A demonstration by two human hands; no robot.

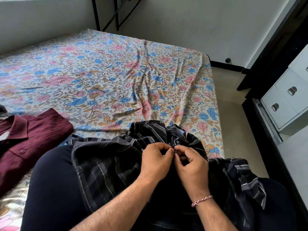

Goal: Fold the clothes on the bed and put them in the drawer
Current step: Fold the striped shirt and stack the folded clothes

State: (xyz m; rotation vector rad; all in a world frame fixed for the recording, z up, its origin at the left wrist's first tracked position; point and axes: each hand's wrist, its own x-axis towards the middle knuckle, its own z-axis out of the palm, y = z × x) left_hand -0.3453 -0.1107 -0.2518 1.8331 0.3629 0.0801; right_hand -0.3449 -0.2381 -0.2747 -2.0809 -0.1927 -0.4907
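Note:
A dark plaid shirt (pixel 106 157) lies spread over my lap at the near edge of the bed (pixel 116 72). My left hand (pixel 155 161) and my right hand (pixel 191 165) meet at the shirt's front placket, just below the collar. Both pinch the fabric between thumb and fingers at a button. A folded maroon shirt (pixel 25 140) rests on the bed to my left, collar up. White drawers (pixel 283 104) with metal handles stand at the right, all closed.
The floral bedsheet is wrinkled in the middle. A strip of bare floor (pixel 233 100) runs between the bed and the drawer unit. A black-framed cabinet edge (pixel 266 130) borders the drawers. A wall-mounted shelf bracket (pixel 108 14) hangs behind the bed.

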